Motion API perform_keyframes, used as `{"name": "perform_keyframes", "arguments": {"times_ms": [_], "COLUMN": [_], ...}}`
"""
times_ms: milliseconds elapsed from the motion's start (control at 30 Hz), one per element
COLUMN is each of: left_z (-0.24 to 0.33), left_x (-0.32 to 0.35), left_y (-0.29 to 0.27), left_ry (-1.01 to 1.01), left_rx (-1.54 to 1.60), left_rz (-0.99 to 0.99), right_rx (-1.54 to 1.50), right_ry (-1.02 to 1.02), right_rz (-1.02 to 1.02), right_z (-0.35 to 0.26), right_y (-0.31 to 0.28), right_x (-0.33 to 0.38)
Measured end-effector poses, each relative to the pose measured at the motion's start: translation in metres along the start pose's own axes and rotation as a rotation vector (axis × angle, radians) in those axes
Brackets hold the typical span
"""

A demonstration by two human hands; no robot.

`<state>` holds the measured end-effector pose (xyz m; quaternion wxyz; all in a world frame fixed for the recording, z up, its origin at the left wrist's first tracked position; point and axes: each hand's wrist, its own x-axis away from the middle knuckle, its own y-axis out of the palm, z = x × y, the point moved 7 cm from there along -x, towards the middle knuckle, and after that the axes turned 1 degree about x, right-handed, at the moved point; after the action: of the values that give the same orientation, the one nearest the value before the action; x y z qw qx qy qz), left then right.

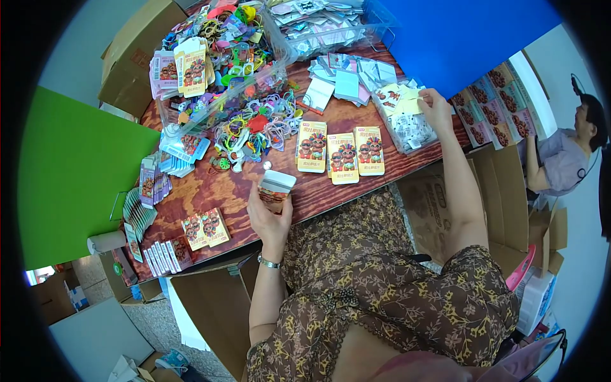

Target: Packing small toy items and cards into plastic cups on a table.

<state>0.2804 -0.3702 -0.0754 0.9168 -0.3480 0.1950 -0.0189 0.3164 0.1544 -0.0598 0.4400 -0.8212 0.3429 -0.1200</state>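
Note:
My left hand (270, 219) is wrapped round a small cardboard box (278, 182), its top flap open and a grey inside showing. Over at the right, my right hand (436, 114) pinches at the pale yellow cards (408, 102) in a clear plastic tray (414, 150); the fingertips press together on a card's edge. Small white packets (410, 127) fill the near part of that tray. Between my hands lie three yellow boxes (344, 159) printed with cartoon figures. Two similar boxes (205, 229) rest side by side left of my left hand.
Clear bins of colourful trinkets (242, 57) and flat sachets (318, 25) stand at the back. Loose coloured bands (254, 130) spill onto the wooden table. Stacked boxes (167, 258) line the left edge. Cartons (496, 191) stand at right, where another person (560, 156) is.

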Motion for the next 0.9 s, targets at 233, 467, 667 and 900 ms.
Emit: {"name": "perform_keyframes", "arguments": {"times_ms": [233, 467, 667, 900], "left_z": [0.016, 0.118, 0.221, 0.222], "left_x": [-0.018, -0.059, -0.116, -0.126], "left_y": [-0.008, 0.095, 0.209, 0.282], "left_ry": [0.151, -0.129, 0.382, 0.237], "left_rx": [-0.438, 0.754, 0.519, 0.630], "left_rz": [-0.010, -0.385, -0.401, -0.817], "right_rx": [-0.332, -0.693, -0.910, -0.895], "right_ry": [-0.023, -0.103, -0.140, -0.059], "right_rz": [-0.064, -0.197, -0.268, -0.319], "right_z": [0.006, -0.026, -0.027, -0.026], "right_y": [-0.011, -0.020, -0.020, -0.016], "right_x": [-0.008, 0.004, 0.011, 0.006]}}
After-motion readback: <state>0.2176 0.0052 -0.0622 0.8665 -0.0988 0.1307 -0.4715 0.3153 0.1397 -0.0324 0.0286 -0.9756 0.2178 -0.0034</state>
